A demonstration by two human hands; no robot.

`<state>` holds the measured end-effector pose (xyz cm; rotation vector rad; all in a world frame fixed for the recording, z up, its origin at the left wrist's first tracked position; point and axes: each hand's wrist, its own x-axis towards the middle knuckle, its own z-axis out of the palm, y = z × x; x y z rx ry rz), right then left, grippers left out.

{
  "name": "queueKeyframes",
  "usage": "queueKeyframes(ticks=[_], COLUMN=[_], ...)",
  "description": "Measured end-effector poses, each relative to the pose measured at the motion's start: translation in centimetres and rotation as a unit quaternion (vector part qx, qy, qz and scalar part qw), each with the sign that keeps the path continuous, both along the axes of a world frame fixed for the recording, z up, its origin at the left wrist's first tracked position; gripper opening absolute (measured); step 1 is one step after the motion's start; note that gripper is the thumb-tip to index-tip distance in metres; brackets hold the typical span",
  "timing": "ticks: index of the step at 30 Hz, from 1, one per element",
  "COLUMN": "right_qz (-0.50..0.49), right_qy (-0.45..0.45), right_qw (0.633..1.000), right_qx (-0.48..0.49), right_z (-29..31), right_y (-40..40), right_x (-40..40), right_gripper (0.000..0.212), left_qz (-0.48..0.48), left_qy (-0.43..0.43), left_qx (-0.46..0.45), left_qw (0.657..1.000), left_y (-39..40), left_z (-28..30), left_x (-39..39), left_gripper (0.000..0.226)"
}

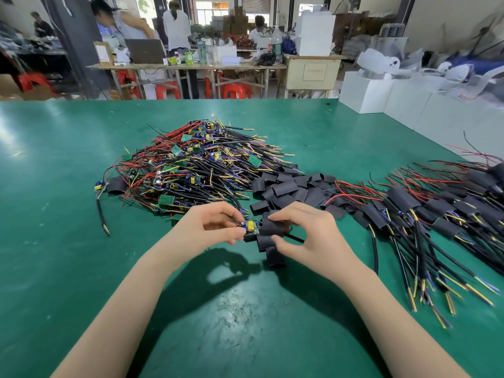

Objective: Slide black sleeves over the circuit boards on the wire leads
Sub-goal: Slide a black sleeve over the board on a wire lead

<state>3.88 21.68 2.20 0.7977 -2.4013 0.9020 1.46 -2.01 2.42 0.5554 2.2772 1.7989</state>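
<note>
Left hand (pixel 215 227) pinches a small circuit board (pixel 249 227) between thumb and curled fingers, above the green tabletop (pixel 54 241) toward its near edge. A yellow capacitor shows on the board.

Right hand (pixel 305 236) pinches a black sleeve (pixel 270 227) at its top, thumb and fingers curled round it. The sleeve touches the board's right end; the board is mostly uncovered. A black lead (pixel 294 238) exits right from under the sleeve.

2 more loose sleeves (pixel 275 257) lie just below the held one.

Pile of unsleeved boards and wires (pixel 196 165) sits mid-tabletop. Heap of empty sleeves (pixel 286 189) lies just right of it. Sleeved units (pixel 436 211) lie along the right edge.

White boxes (pixel 381 96) stand at the far right corner.
</note>
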Motion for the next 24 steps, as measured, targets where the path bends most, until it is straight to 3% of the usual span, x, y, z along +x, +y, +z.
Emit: queueKeyframes(ticks=[19, 24], right_qz=[0.009, -0.003], right_qy=[0.046, 0.034], right_qw=[0.998, 0.999], right_qx=[0.03, 0.027], right_z=[-0.4, -0.3], right_y=[-1.2, -0.8], right_x=[0.3, 0.1], right_gripper=[0.032, 0.036], left_qz=[0.034, -0.005], left_qy=[0.055, 0.016], left_qx=[0.006, 0.019], left_qw=[0.998, 1.0], left_y=[1.6, 1.1], left_z=[-0.4, -0.2], left_x=[0.5, 0.5], left_gripper=[0.016, 0.014])
